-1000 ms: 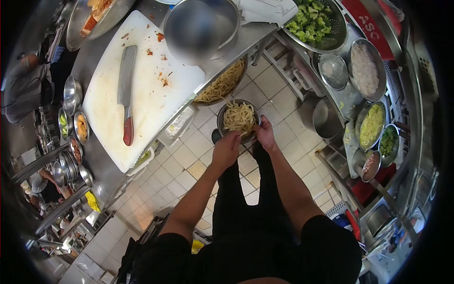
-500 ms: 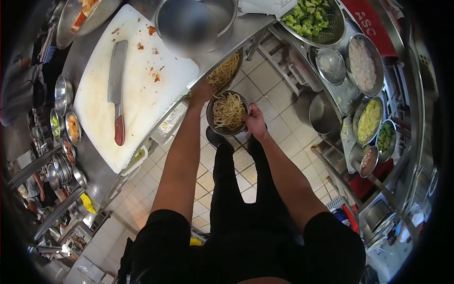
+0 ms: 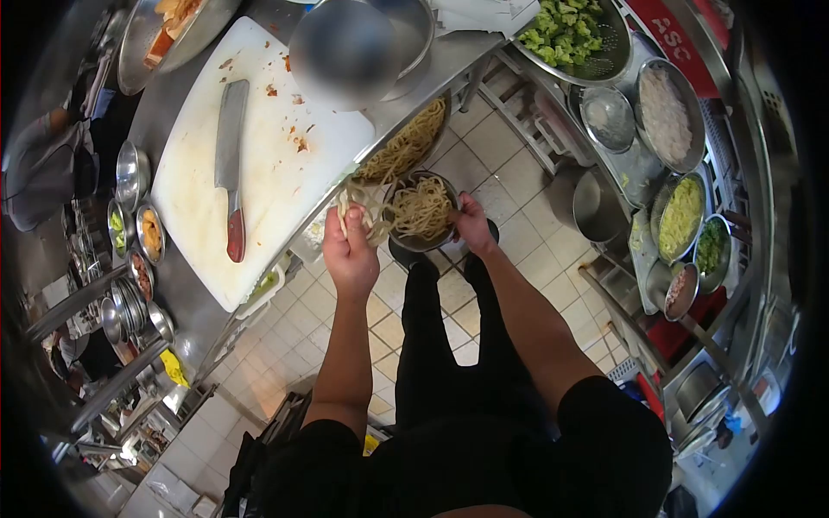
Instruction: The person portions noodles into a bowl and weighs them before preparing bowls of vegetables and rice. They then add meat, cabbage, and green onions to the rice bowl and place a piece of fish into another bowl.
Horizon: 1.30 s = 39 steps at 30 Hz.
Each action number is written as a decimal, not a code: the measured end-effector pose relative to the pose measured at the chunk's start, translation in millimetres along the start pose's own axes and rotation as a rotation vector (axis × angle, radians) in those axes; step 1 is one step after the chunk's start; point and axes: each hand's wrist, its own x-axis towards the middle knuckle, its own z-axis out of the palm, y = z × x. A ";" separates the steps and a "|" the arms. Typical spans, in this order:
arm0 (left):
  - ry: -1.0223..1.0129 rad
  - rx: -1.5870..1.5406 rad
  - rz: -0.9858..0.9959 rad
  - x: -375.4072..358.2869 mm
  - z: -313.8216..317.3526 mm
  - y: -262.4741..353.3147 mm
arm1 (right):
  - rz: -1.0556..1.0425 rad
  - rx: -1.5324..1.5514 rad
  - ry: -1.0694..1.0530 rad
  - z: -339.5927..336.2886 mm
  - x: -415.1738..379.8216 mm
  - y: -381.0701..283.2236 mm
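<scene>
My right hand (image 3: 471, 224) grips the rim of a metal bowl (image 3: 413, 245) by its right side. Thick noodles (image 3: 423, 207) fill much of that bowl. To its left, my left hand (image 3: 351, 243) is closed around a few pale noodles (image 3: 373, 216), some hanging toward the bowl's edge. Just beyond, a larger container of noodles (image 3: 406, 147) sits partly beneath the counter edge. A white cutting board (image 3: 298, 186) lies on the counter beside my left hand, bearing a cleaver-like knife (image 3: 230, 155) with a red-brown handle and scattered scraps.
A colander of broccoli (image 3: 566, 34) stands at upper right, with a bowl of pale strips (image 3: 665, 116) and shredded yellow-green vegetable (image 3: 680, 220) nearby. Small metal bowls (image 3: 132, 173) line the left counter. Another person (image 3: 52, 173) is at far left. Below is a tiled floor (image 3: 509, 207).
My left hand has come back from the large noodle container and now holds noodles up beside the bowl. My right hand still grips the bowl. The whole view has shifted slightly.
</scene>
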 end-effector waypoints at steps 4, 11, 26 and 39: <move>0.005 -0.011 0.177 -28.8 -4.5 42.1 | -0.007 0.033 -0.020 -3.5 -0.4 0.8; -0.054 -0.067 0.338 -59.1 -11.8 80.8 | -0.017 0.055 -0.014 -6.2 0.4 5.3; -0.542 0.761 0.186 -32.5 24.9 -50.5 | -0.053 0.144 -0.014 6.0 -23.1 -11.0; -0.783 -0.435 -0.918 76.3 30.4 -117.0 | -0.038 -0.112 -0.194 -34.7 -47.3 -47.0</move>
